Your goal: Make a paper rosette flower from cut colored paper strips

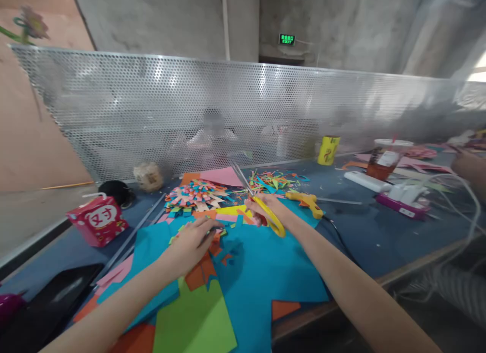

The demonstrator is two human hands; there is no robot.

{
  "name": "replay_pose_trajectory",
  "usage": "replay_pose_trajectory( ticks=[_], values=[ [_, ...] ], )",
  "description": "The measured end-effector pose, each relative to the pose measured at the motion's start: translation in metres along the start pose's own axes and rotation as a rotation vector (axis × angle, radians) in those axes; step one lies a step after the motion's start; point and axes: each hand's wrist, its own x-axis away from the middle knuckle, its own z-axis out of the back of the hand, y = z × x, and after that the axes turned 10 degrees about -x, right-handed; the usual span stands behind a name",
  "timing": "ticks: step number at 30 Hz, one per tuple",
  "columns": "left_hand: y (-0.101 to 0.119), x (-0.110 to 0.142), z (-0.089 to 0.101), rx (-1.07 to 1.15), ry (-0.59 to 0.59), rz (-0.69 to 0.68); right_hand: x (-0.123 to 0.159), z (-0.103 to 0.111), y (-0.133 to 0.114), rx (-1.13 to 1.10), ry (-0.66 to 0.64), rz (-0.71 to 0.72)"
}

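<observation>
My right hand [266, 208] is closed around scissors [274, 219] with yellow handles, their blades pointing up and away. Below it lies a large blue felt-like sheet [266, 267]. To the left, my left hand [193, 242] rests palm down over small cut pieces, its fingers slightly bent and apart; whatever is under the fingertips is hidden. Orange notched pieces [202, 273] lie beside that hand, above a light green sheet [193, 317]. Just beyond the hands is a heap of multicoloured fringed pieces [195, 195].
Thin coloured scraps [271, 181] and a yellow glue gun [306, 200] lie beyond my right hand. A pink drink carton [97, 221] and a black tray-like object [56, 297] are at left. At right stand a drink cup [383, 160] and power strip [402, 206]. A perforated metal screen [152, 110] rises behind.
</observation>
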Motion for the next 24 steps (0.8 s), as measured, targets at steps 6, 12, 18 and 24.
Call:
replay_pose_trajectory(
  ticks=[6, 12, 18, 24],
  values=[
    [0.029, -0.028, -0.013, 0.174, -0.014, 0.076, -0.003, -0.001, 0.007, -0.322, -0.148, 0.065],
    [0.062, -0.042, -0.018, 1.014, -0.087, 0.444, -0.001, -0.005, 0.001, -0.728, -0.192, 0.243],
    [0.087, -0.035, -0.02, 1.366, -0.188, 0.558, 0.004, -0.002, -0.007, -1.006, -0.149, 0.394],
    [0.103, -0.035, -0.025, 1.43, -0.218, 0.411, -0.003, -0.002, -0.004, -0.973, -0.068, 0.48]
  ],
)
